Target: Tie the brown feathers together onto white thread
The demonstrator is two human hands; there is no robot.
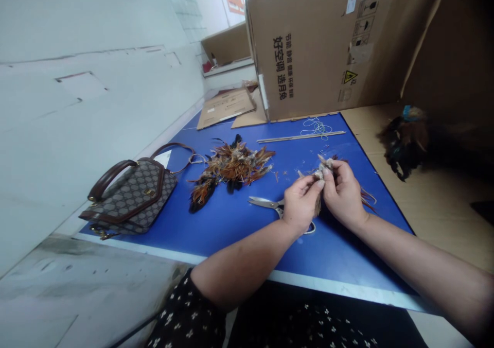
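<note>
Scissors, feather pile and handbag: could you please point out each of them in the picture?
Scissors (277, 205): head view, where the blades meet the handles.
Feather pile (233, 165): head view, middle of the pile.
Handbag (133, 196): head view, on its patterned side.

Shiny metal scissors (264, 202), matt cardboard box (316, 54), smooth tabletop (216, 224), feathers (235, 167) (rough and wispy)

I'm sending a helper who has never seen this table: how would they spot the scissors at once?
On the blue table, look from the person's left hand toward the heap of feathers. The scissors lie there, blades pointing left in the view, handles partly hidden by that hand. Their shiny metal sets them apart from the brown feathers.
</note>
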